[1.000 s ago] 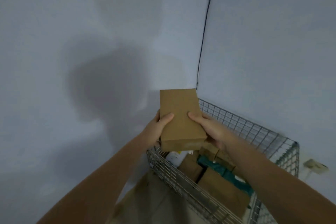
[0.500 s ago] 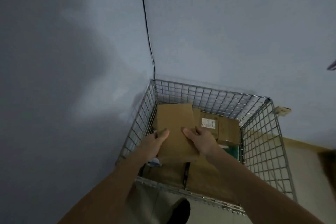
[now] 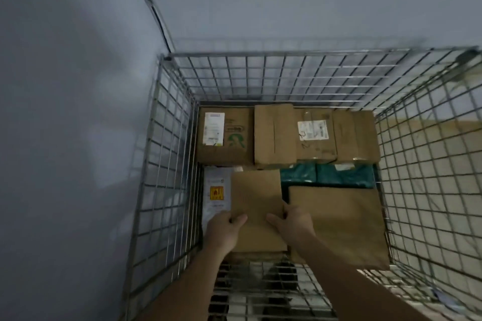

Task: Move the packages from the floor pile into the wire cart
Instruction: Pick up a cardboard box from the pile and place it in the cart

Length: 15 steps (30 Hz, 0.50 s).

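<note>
Head view: I have the box (image 3: 257, 203) down inside the cart (image 3: 167, 164), both hands on its near end. My left hand (image 3: 225, 229) grips the near left edge with the thumb over the top face; my right hand (image 3: 293, 221) holds the near right edge, thumb on top and fingers curled round the side. The box looks level, though I cannot tell whether its underside is already resting on anything.

My first worry is the slot. Just right of my right hand lies a big flat carton (image 3: 339, 224), and the knuckles sit right against its edge. If I lower with the fingers still wrapped round that side, I judge they could get pinched between the two.

Just left of my left hand is a white parcel (image 3: 216, 195) with a yellow label. The box partly overlaps it, so it may land half on that parcel and half on something lower, and then tip or slide once I let go.

Beyond my hands, the far edge of the box is close to a row of cartons (image 3: 273, 135) against the cart's back wall, with teal bags (image 3: 344, 177) beyond my right hand. Pushing forward to seat the box could shove that row or ride up on it.

The picture is dim and blurred, so I may misjudge the depth and release too high. The near wall of the cart crosses under my forearms, and pulling out fast could catch a wrist on the wire.
</note>
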Each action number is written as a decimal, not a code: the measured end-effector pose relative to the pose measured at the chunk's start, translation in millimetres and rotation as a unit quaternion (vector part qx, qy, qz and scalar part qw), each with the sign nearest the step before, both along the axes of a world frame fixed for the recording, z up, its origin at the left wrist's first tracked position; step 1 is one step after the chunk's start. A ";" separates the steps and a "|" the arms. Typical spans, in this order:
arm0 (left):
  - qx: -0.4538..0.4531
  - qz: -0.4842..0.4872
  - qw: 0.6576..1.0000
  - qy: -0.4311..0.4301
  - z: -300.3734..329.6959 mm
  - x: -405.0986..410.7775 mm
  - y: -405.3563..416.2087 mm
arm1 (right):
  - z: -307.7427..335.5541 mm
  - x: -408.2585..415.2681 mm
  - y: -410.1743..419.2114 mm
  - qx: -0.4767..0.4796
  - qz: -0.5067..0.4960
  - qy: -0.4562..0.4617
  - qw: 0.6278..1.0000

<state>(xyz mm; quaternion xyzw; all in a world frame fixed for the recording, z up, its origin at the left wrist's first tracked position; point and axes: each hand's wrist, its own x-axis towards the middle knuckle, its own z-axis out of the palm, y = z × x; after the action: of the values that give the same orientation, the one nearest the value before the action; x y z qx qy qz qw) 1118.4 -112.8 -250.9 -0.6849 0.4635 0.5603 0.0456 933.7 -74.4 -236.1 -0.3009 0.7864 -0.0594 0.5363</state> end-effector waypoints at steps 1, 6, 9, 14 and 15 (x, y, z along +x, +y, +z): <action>0.006 -0.025 1.000 -0.006 -20.4 1.6 -6.8 | -23.7 1.2 -2.6 0.008 -0.009 -0.007 1.000; 0.018 -0.070 0.997 -0.010 -108.8 17.1 -35.0 | -116.9 19.0 -14.8 0.029 -0.107 -0.028 0.993; 0.028 -0.071 0.997 -0.009 -146.6 16.0 -47.2 | -155.8 26.8 -16.9 0.033 -0.159 -0.019 0.987; 0.014 -0.047 0.999 0.008 -172.9 2.6 -46.8 | -183.0 16.8 -16.8 -0.031 -0.211 -0.002 0.977; 0.008 -0.052 0.999 0.015 -176.3 0.9 -44.1 | -183.8 13.6 -15.6 -0.042 -0.208 -0.001 0.977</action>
<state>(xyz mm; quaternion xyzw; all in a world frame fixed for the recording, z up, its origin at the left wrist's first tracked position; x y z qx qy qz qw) 1119.3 -156.9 -427.1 -0.6511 0.4943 0.5713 0.0729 947.3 -90.0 -419.8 -0.1527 0.8279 -0.2031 0.5000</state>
